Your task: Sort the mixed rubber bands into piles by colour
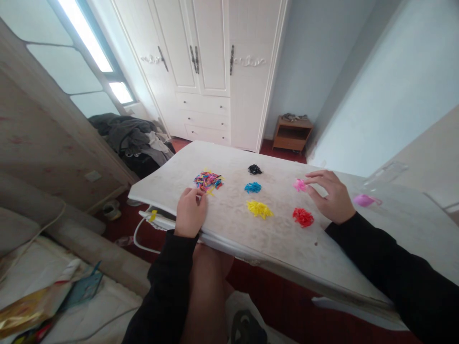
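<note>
On a white table lies a pile of mixed-colour small pieces [208, 181] that look like little rubber bands. My left hand [191, 212] is at its near edge, fingers curled and pressed together; whatever they may hold is too small to make out. A few yellow pieces lie beside those fingertips. Over at the right, my right hand [332, 197] reaches to a small pink pile [299, 185], thumb and forefinger apart at its edge. Between the hands are single-colour piles: black [255, 169], blue [253, 187] and yellow [259, 209]. A red pile [303, 217] sits just below the right hand.
The white table [229, 162] has a raised, worn near edge above my legs. Toward its right end are a pink item [365, 199] and a clear plastic container [386, 174]. Behind stand a white wardrobe [211, 62] and a small wooden cabinet [292, 134]; dark clothes [129, 136] are heaped at left.
</note>
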